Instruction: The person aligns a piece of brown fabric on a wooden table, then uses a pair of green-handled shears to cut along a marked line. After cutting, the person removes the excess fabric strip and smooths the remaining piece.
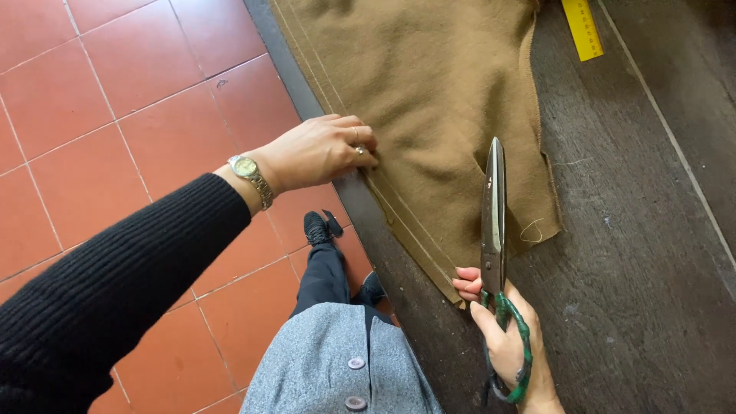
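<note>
1. My right hand [510, 345] is closed around the green-wrapped handles of large tailor's shears [494, 230], blades nearly shut and pointing away over the cloth.
2. My left hand [322, 151], fingers curled and pressing down, pins the brown wool fabric [429, 84] at the worktable's edge; it grips nothing.
3. The fabric lies flat on the dark wooden worktable [636, 253], chalk lines running along its near edge.
4. A yellow ruler [583, 29] lies beyond the cloth.

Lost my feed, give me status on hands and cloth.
Left hand flat on brown cloth at table edge. Right hand grips green-handled scissors, blades shut over cloth. Nothing in the way.
</note>
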